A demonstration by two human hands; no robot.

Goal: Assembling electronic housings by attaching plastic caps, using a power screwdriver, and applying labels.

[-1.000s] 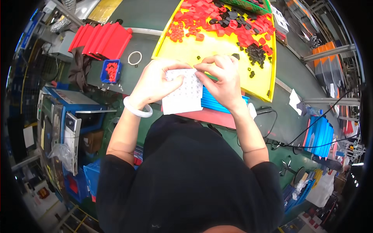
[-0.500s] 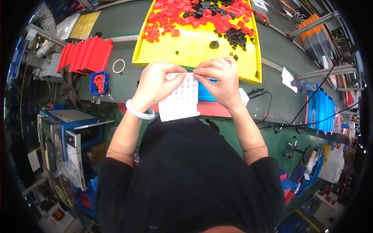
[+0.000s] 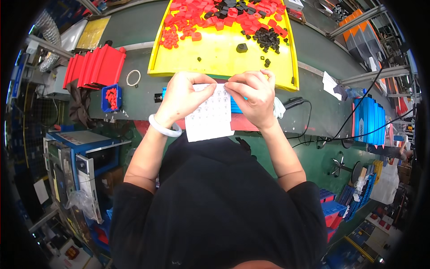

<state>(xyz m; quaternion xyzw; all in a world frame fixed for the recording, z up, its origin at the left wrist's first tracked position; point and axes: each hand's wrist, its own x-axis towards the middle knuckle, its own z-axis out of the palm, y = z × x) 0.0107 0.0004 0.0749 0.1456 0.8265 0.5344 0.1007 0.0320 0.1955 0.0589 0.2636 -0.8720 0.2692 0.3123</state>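
A white sheet of small round printed labels (image 3: 209,119) hangs in front of me at the table's near edge. My left hand (image 3: 187,95) pinches its upper edge between thumb and fingers, with a pale bangle round the wrist. My right hand (image 3: 253,95) is closed in a pinch at the sheet's upper right corner, its fingertips close to the left ones. Whether a single label is between the right fingertips is too small to tell. Behind the sheet and hands lies a blue ribbed piece (image 3: 239,106), partly hidden.
Beyond my hands stands a yellow tray (image 3: 215,62) with many red and black plastic parts. To the left are red ribbed pieces (image 3: 101,67), a blue bin (image 3: 106,107) of red bits and a pale ring (image 3: 133,77). A black cable (image 3: 309,116) runs at right.
The view has shifted slightly, and the sheet sits a little further right in it. Both hands keep nearly the same pinch at its upper edge.
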